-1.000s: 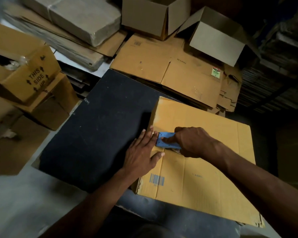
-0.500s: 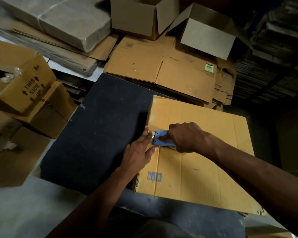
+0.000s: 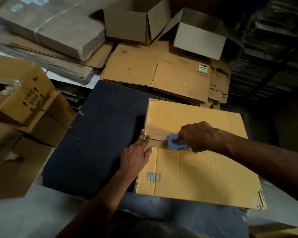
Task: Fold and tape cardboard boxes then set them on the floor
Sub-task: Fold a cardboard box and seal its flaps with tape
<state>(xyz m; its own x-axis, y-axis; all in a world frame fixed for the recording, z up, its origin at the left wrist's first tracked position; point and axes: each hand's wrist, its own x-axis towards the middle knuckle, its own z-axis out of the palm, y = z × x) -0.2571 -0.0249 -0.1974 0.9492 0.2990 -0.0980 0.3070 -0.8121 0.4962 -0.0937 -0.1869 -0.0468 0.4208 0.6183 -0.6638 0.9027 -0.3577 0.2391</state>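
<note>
A yellow-brown cardboard box (image 3: 201, 174) stands on the dark blue table (image 3: 96, 140), its closed top flaps facing up. My right hand (image 3: 196, 136) grips a blue tape dispenser (image 3: 175, 144) on the centre seam of the flaps. A short strip of clear tape (image 3: 156, 139) runs from the dispenser to the box's left edge. My left hand (image 3: 136, 155) rests flat at that left edge, fingers straight, pressing the tape end down over the corner.
Flattened cartons (image 3: 155, 71) lie stacked behind the table. Two open boxes (image 3: 198, 36) stand farther back. A box marked THIS SIDE UP (image 3: 21, 95) sits at the left on other cartons. Dark shelving (image 3: 272, 48) fills the right side.
My right hand has drawn the dispenser rightward along the seam, leaving a strip of tape behind it. My left hand stays at the box's left edge.
</note>
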